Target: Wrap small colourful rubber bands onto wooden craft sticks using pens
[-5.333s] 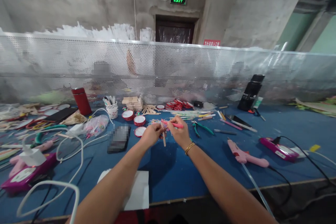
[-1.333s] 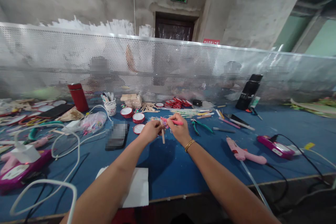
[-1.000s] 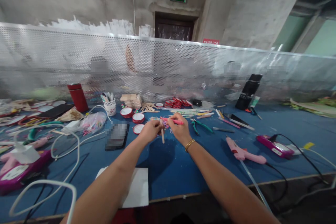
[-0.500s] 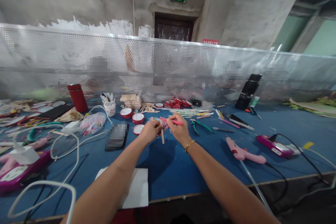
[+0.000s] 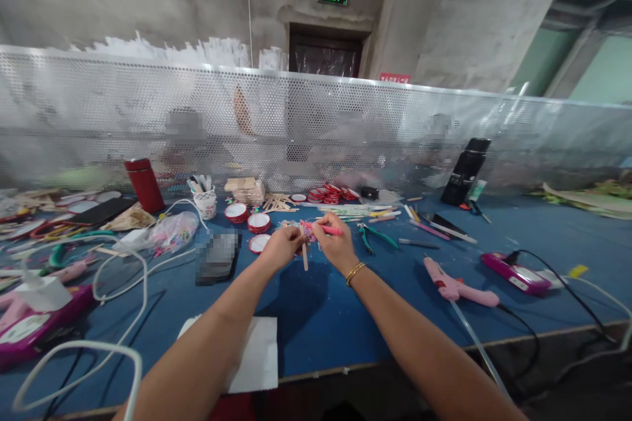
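Observation:
My left hand (image 5: 285, 245) is closed on a light wooden stick (image 5: 305, 253) that points down toward me over the blue table (image 5: 316, 335). Held in my right hand (image 5: 336, 242) is a pink pen (image 5: 328, 230), its tip end at the upper part of the stick. The fingertips of both hands are close together. Small colourful pieces (image 5: 313, 237) lie behind and between the hands, partly hidden. Round red-rimmed white discs (image 5: 259, 243) sit beside my left hand.
Teal pliers (image 5: 378, 237), a pink glue gun (image 5: 459, 291) and a purple power strip (image 5: 516, 273) lie to the right. On the left are a phone (image 5: 218, 258), white cables, a pen cup (image 5: 205, 204) and a red flask (image 5: 144, 185). A perforated metal screen (image 5: 316, 125) stands behind.
The whole view has shifted very slightly. Both hands keep nearly the same pose, with the stick and the pink pen still held.

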Demonstrator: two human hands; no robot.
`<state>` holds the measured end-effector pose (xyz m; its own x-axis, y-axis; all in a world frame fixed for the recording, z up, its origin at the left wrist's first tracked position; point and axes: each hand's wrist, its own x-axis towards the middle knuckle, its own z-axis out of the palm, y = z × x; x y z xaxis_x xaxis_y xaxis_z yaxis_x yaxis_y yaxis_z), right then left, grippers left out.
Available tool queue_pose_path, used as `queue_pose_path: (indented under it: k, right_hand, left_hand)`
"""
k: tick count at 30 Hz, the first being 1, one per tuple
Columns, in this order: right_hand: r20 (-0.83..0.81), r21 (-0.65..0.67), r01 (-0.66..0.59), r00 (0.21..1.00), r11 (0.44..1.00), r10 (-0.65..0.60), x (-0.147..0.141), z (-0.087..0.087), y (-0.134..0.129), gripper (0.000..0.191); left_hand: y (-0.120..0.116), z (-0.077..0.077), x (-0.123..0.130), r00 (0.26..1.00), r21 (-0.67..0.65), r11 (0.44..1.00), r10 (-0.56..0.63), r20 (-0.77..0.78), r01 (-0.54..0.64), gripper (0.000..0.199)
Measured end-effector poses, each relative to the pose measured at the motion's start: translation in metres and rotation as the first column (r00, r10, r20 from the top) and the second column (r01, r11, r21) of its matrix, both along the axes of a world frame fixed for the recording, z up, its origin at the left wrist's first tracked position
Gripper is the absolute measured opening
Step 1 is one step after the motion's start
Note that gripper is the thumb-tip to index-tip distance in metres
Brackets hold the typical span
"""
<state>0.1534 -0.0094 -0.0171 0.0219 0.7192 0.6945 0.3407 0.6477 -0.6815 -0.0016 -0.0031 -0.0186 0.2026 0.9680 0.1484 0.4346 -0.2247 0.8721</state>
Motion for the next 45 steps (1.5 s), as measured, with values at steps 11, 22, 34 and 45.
queue_pose_path:
  k: [11,22,34,45]
  right_hand:
    - [-0.01,0.0,-0.006,1.0,1.0,0.006,-0.0006,0.0004,-0.0011,0.014]
    - [-0.011,-0.001,-0.001,1.0,1.0,0.001,-0.0006,0.0004,-0.0013,0.014]
    - [0.005,0.01,-0.004,1.0,1.0,0.004,0.0,0.0001,-0.0001,0.015]
    - [0.004,0.003,0.001,1.0,1.0,-0.001,0.0002,0.0011,-0.0011,0.016]
  left_hand:
    - [-0.0027,0.0021,0.0014,1.0,-0.013,1.0,0.007,0.017,-0.007,0.037]
    - [-0.0008,0.0,0.0002,1.0,-0.006,1.0,0.007,-0.004,-0.007,0.036]
    - [-0.0014,0.0013,-0.0002,1.0,0.011,1.0,0.009,-0.027,-0.009,0.037]
    - [0.0015,-0.0012,-0.0012,1.0,-0.002,1.0,0.012,-0.011,-0.012,0.03]
